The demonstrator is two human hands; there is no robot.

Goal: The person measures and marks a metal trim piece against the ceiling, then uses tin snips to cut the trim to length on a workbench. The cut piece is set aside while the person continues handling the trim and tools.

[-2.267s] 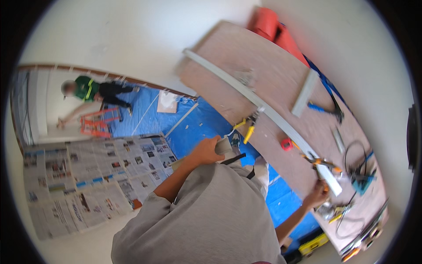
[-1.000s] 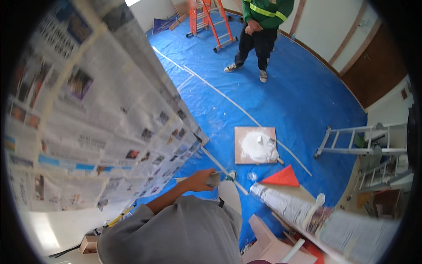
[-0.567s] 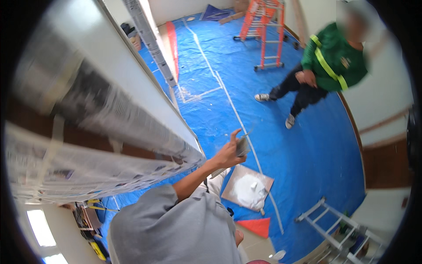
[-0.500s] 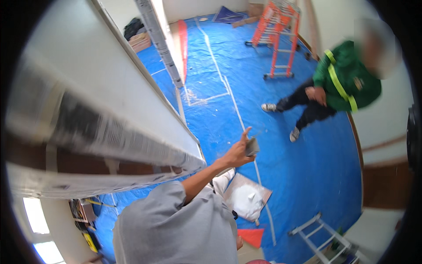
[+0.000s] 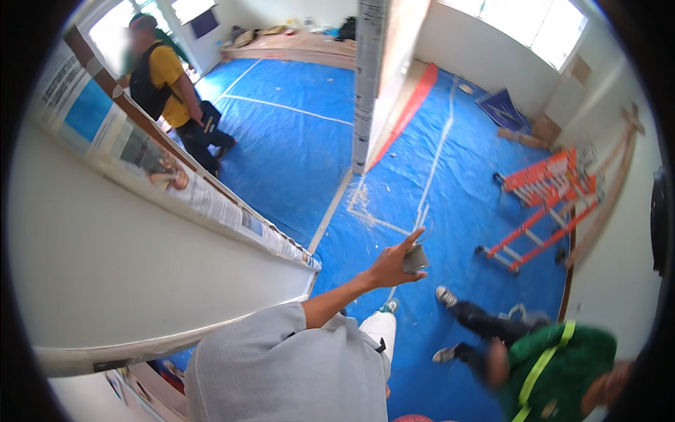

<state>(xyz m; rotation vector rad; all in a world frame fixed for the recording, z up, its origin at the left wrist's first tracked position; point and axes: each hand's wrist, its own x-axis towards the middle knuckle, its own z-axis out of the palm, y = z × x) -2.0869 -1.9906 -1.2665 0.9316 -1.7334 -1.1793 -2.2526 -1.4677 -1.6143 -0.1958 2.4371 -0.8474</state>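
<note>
Above the floor in the middle of the head view, my left hand (image 5: 395, 267) is stretched out at the end of a bare forearm. Its thumb and lower fingers grip a small grey block (image 5: 415, 259) with flat faces; its exact kind does not show. The index finger points out past the block toward the far right. Of my right hand (image 5: 387, 391) only a sliver of skin appears beside the grey shirt, the fingers being hidden. My white trouser leg and shoe (image 5: 391, 305) stand on the blue sheeting just below the left hand.
Blue sheeting (image 5: 281, 162) with white tape lines covers the floor. A paper-wrapped wall edge (image 5: 239, 228) runs close on my left. Orange ladders (image 5: 545, 225) stand at right, near a person in green (image 5: 562, 366). Another person in yellow (image 5: 179, 95) is at far left.
My view has swung left and up, bringing the far-left room and the person in yellow into sight. The left hand still holds the block. The person in green now appears lower right.
</note>
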